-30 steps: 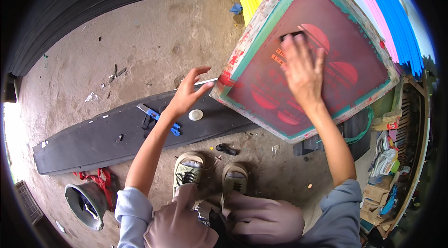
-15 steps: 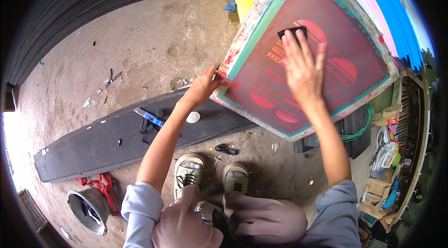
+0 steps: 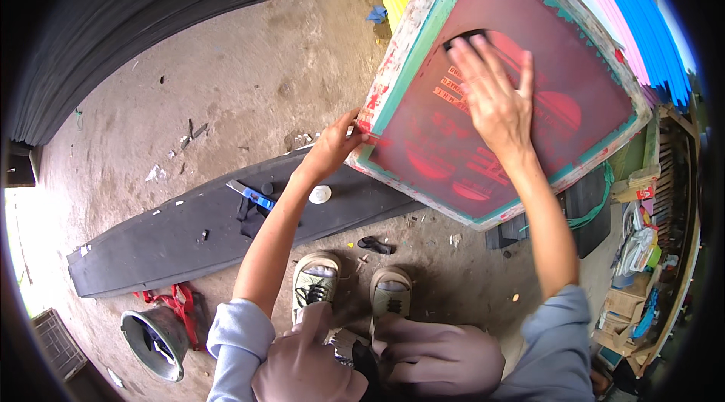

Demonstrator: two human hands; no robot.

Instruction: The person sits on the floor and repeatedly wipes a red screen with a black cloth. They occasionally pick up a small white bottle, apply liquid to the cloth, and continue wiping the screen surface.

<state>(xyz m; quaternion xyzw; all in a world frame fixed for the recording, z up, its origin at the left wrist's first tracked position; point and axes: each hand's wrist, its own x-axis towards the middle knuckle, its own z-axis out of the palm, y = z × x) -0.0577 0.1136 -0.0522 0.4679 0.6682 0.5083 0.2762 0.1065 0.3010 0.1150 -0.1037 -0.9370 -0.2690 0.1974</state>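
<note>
A screen-printing frame (image 3: 399, 62) with a reddish mesh and green border tilts up in front of me on the right. Circular designs and small orange lettering show on its mesh. With fingers stretched over it, my right hand (image 3: 501, 111) presses a small black pad (image 3: 466, 38) against the upper part of the mesh. Most of that pad is hidden under the fingertips, and whether it is cloth or sponge I cannot tell. My left hand (image 3: 333, 146) grips the near left corner of the frame, its thumb over the edge.
A long dark sheet (image 3: 181, 236) lies on the floor, bearing a blue cutter knife (image 3: 253, 195) and a round white lid (image 3: 320, 194). Near my left foot sits a bucket (image 3: 155, 341) with red straps. Black sheets (image 3: 143, 24) are stacked far left; blue sheets (image 3: 642, 17) stand far right.
My right hand has slid the black pad slightly away and to the left over the mesh. The left hand keeps its hold on the corner. The whole view has shifted a little.
</note>
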